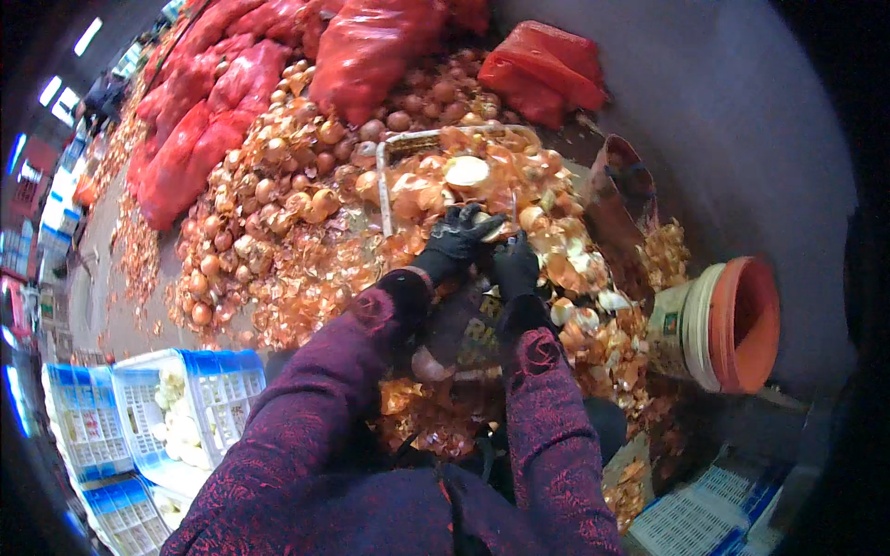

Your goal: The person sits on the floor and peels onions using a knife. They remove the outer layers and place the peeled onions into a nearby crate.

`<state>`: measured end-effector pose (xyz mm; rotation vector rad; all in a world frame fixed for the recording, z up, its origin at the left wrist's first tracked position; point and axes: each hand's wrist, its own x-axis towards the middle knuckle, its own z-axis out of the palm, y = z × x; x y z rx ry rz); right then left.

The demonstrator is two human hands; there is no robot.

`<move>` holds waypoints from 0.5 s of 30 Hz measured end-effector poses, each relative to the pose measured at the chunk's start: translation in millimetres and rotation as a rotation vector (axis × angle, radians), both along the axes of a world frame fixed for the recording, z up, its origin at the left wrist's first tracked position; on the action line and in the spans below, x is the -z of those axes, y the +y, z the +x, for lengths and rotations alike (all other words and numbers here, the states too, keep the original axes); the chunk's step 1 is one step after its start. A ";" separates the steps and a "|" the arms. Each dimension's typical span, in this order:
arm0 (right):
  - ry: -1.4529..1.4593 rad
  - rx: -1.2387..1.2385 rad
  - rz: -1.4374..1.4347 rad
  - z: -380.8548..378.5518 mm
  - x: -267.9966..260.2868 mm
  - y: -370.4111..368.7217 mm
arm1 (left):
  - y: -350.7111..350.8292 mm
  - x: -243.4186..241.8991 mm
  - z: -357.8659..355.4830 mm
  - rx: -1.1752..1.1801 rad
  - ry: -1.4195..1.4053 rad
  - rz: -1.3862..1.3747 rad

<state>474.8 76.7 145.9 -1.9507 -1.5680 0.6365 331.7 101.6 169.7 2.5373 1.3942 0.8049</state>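
Note:
My left hand (453, 240), in a dark glove, grips a pale onion (491, 226), which its fingers partly cover. Close beside it, my gloved right hand (516, 265) is closed around a small knife (514, 208) whose thin blade points away from me. Just beyond the hands, a whitish peeled onion (467, 172) sits on loose onion skins. Around them runs the pale rim of a crate (384, 187), largely buried in skins. To the right of my right hand lie several pale onions (576, 254) among more skins.
Unpeeled onions (264, 189) spread to the left below red mesh sacks (188, 163). Another red sack (546, 66) lies far right. Stacked buckets (744, 326) rest on their side at right. White-and-blue crates (149, 403) hold pale onions at lower left; another crate (695, 511) stands lower right.

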 end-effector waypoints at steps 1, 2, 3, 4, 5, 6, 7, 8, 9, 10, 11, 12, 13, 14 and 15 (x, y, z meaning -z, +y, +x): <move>-0.016 -0.046 -0.077 2.0 4.8 8.1 | 5.0 6.2 0.0 -0.020 -0.017 0.031; -0.045 0.016 0.024 0.2 8.4 13.0 | 8.8 10.8 4.6 -0.042 0.133 0.010; -0.020 -0.020 -0.002 5.0 7.1 20.6 | 13.5 12.5 7.2 -0.040 0.052 -0.012; 0.085 -0.019 0.027 6.8 4.4 23.5 | 16.0 11.8 8.8 -0.035 -0.011 0.067; 0.192 -0.003 0.012 9.4 -0.9 22.0 | 14.8 8.6 8.1 -0.016 -0.024 -0.017; 0.293 -0.114 -0.054 13.8 -10.0 18.0 | 11.6 2.4 3.0 0.014 -0.003 -0.010; 0.339 -0.130 -0.193 18.6 -23.2 14.4 | 9.4 -7.1 -3.9 0.059 0.052 -0.082; 0.304 -0.079 -0.099 15.8 -33.4 1.1 | 9.9 -19.1 -12.2 0.161 0.078 -0.095; 0.351 0.004 -0.058 11.9 -44.7 -13.3 | 5.7 -30.4 -22.9 0.229 0.008 -0.213; 0.473 0.071 -0.003 7.6 -56.6 -29.4 | 5.7 -42.6 -34.7 0.329 -0.084 -0.353; 0.719 0.157 0.053 -2.7 -66.2 -43.8 | 7.2 -54.0 -48.5 0.429 -0.176 -0.490; 0.550 0.144 -0.013 -11.7 -75.5 -59.6 | 6.3 -62.2 -63.7 0.477 -0.396 -0.503; 0.397 0.058 -0.002 -23.3 -82.0 -74.9 | 7.0 -67.4 -78.5 0.376 -0.441 -0.559; 0.367 -0.008 -0.008 -40.3 -83.3 -88.0 | 9.8 -69.2 -103.0 0.335 -0.564 -0.665; 0.343 -0.143 0.079 -55.6 -82.2 -99.7 | 9.0 -65.3 -127.5 0.136 -0.651 -0.713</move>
